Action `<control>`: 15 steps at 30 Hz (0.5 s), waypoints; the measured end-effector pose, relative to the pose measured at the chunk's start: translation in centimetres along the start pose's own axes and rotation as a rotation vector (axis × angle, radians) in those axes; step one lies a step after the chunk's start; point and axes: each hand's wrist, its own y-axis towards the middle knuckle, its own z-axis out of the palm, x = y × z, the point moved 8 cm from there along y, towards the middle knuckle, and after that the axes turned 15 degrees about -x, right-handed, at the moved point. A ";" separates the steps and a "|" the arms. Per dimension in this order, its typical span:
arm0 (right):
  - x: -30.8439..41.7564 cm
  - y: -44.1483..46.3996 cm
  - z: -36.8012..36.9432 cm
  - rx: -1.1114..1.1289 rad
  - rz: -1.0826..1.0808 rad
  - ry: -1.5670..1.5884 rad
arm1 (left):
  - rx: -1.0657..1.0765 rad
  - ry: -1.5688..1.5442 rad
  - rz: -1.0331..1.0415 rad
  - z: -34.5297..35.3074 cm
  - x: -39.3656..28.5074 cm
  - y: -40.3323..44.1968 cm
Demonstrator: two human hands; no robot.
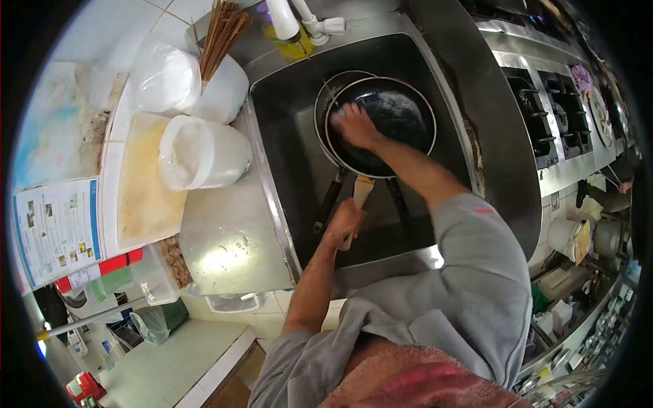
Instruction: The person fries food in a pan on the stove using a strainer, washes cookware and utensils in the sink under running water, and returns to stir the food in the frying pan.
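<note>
A dark frying pan (408,146) with soapy, wet streaks inside rests over another pan (323,115) in the sink (272,129). My left hand (348,221) is closed round the upper pan's beige handle (362,190). Inside that pan, at its left side, is my right hand (357,128), palm down against the surface. Its fingers are smeared by motion, so I cannot make out whether anything is under them. Two black handles, one of them a pan handle (330,204), stick out toward me on either side of my left hand.
Above the sink is a white faucet (282,19), beside a bottle of yellow liquid (294,49). A white bucket (228,156) and a tub holding a bundle of thin sticks (223,37) stand left. A stove (554,109) lies to the right; a person's hand (624,186) shows at far right.
</note>
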 end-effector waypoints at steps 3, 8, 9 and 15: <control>-6.5 3.2 -1.9 -0.160 0.031 -0.386 | -0.041 -0.032 0.008 -0.6 -0.3 -0.5; -10.6 -6.4 -6.7 0.173 0.229 -0.478 | -0.021 -0.100 0.031 -1.5 -0.2 -0.9; -9.0 -8.2 -7.5 0.294 0.295 -0.406 | 0.013 -0.132 0.032 -1.3 0.0 -0.8; 3.1 -1.7 -1.3 -0.073 0.124 -0.019 | -0.052 -0.076 0.039 -0.6 0.6 -0.6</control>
